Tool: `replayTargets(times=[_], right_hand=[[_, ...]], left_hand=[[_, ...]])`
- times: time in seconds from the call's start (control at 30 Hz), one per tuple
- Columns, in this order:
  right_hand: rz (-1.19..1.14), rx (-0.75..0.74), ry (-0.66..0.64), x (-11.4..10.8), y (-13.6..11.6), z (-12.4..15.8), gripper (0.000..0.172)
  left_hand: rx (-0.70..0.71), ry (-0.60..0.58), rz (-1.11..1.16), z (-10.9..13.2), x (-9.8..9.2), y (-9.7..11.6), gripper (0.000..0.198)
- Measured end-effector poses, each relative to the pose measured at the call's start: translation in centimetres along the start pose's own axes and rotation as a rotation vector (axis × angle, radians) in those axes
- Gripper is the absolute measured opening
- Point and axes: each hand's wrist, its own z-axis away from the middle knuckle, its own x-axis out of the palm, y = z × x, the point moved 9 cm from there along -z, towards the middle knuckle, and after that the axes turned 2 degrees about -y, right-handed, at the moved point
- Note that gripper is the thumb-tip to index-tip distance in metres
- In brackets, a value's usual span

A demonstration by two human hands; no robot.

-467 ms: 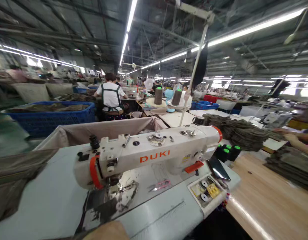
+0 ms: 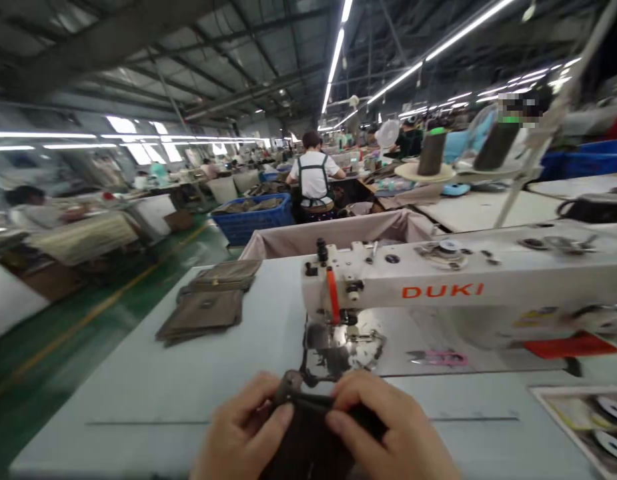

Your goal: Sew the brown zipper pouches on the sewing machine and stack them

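Observation:
Between my two hands is a dark brown fabric piece [image 2: 308, 437], held by its top edge just in front of the sewing machine. My left hand [image 2: 248, 427] pinches its upper left corner between thumb and fingers. Along the same edge farther right, the thumb and fingertips of my right hand [image 2: 383, 423] grip the cloth. The white sewing machine [image 2: 438, 267] marked DUKI stands beyond, its needle area just above the fabric. Pink-handled thread snips [image 2: 441, 358] lie on the machine bed. A stack of brown fabric pieces [image 2: 208, 303] rests on the table to the left.
A tray with bobbins [image 2: 588, 420] sits at the lower right. Behind the machine are a cloth-lined bin [image 2: 333, 235] and a blue crate [image 2: 258, 220] of fabric. A person in a white shirt [image 2: 315, 173] sits ahead. Thread cones [image 2: 431, 153] stand at the right.
My view has swung left and down, bringing the table and fabric stack into sight. Both hands have come into view, gripping the dark brown fabric piece.

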Motion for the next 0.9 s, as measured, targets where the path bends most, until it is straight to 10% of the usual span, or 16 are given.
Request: replayTargets(times=[0.63, 0.77, 0.9], right_hand=[[0.115, 0.052, -0.055, 0.9, 0.4, -0.2, 0.011], [-0.036, -0.068, -0.338, 3.3, -0.3, -0.1, 0.025], [0.065, -0.297, -0.520, 6.3, 0.2, 0.2, 0.041]], left_hand=[[-0.145, -0.047, 0.378, -0.1, 1.1, -2.8, 0.028], [-0.275, -0.254, 0.210, -1.1, 0.8, -3.5, 0.030], [-0.162, -0.500, -0.418, -4.9, 0.9, -4.3, 0.025]])
